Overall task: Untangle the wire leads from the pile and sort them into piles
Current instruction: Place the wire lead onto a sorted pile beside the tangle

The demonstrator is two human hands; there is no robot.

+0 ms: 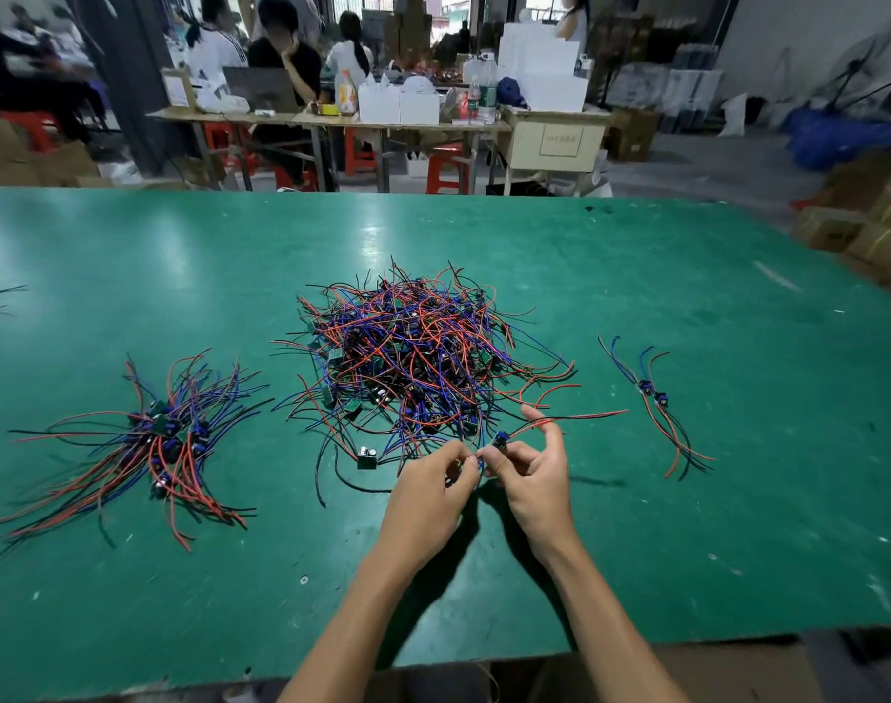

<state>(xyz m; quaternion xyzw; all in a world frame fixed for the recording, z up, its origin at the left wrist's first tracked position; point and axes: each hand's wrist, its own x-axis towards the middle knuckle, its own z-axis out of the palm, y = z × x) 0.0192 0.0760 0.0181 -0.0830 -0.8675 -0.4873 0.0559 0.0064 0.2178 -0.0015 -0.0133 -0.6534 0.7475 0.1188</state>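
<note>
A big tangled pile of red, blue and black wire leads [413, 355] with small green boards lies in the middle of the green table [712, 307]. A sorted pile [164, 443] is spread out at the left, and a small sorted pile [654, 398] of a few leads lies at the right. Both hands meet just in front of the tangle. My right hand [529, 474] pinches a lead with a small blue part [500, 441]; its red wire runs out to the right. My left hand [433, 494] pinches wires of the same lead beside it.
A loose lead with a small board [366, 456] lies at the tangle's near edge. Stray black wires [2, 291] lie at the far left. Behind the table are other tables, red stools [446, 167], white boxes and seated people. Cardboard boxes [859, 215] stand at the right.
</note>
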